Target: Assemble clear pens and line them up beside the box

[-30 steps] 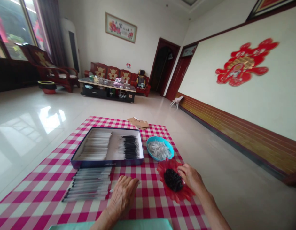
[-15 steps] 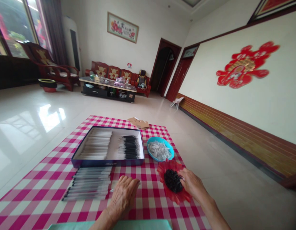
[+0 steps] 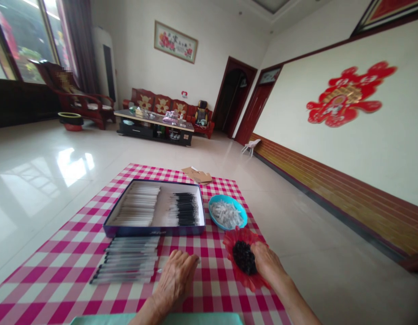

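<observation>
My left hand [image 3: 177, 274] is curled closed just above the checked cloth. A small pale tip shows by its fingertips, but the rest of what it grips is hidden. My right hand [image 3: 268, 262] reaches over the right side of a red, wavy-rimmed bowl [image 3: 231, 257], its fingers pinched at the small black pieces [image 3: 243, 257] inside. Whatever lies between those fingers is hidden. A row of clear pens with black ends [image 3: 127, 259] lies left of my left hand. Behind them sits a shallow box [image 3: 155, 231] with white tubes [image 3: 137, 205] and thin black-ended sticks [image 3: 187, 209].
Behind the red bowl stands a blue bowl [image 3: 244, 212] of small whitish pieces. Flattened cardboard [image 3: 197, 175] lies at the table's far edge. A pale green item [image 3: 209, 318] borders the near edge. Across the tiled floor are a low table [image 3: 151, 128] and a wooden sofa.
My right hand's fingers have closed further at the black pieces in the red bowl. My left hand keeps its place and grip. The view has shifted slightly.
</observation>
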The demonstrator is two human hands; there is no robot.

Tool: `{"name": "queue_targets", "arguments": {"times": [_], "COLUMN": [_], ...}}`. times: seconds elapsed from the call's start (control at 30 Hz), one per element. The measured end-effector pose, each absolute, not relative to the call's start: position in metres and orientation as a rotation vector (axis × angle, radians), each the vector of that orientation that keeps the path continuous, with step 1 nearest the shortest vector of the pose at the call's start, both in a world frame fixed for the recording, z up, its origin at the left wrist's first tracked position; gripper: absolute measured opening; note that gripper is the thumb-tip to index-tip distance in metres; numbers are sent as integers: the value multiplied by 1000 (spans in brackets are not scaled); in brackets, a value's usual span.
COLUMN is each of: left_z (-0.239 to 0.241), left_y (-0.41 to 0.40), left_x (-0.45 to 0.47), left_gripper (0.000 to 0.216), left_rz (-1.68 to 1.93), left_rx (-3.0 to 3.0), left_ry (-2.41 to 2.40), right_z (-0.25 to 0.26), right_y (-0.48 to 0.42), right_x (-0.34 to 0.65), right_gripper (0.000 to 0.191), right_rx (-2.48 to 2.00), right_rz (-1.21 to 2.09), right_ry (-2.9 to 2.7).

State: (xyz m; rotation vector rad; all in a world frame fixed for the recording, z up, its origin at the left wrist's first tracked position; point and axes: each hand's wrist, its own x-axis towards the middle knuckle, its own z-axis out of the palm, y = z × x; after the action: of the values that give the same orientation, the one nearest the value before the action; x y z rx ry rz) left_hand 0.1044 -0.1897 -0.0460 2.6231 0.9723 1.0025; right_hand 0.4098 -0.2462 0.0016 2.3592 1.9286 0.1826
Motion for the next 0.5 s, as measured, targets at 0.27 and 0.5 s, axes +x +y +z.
{"name": "queue_targets", "arguments": {"times": [0.27,0.5], "left_z": [-50,-53], "left_y": [-188,-188], "left_x": [106,107], "left_gripper": [28,25], "left_rz": [999,1056], "left_rx": [2601,2587], "left_ry": [970,955], "right_z": [0,25], "right_y": [-244,-242], "right_x": [410,400], "right_gripper": [28,17], "right_rx": [2403,2585], "right_rz": [210,163], "right_ry": [1981,2063]}}
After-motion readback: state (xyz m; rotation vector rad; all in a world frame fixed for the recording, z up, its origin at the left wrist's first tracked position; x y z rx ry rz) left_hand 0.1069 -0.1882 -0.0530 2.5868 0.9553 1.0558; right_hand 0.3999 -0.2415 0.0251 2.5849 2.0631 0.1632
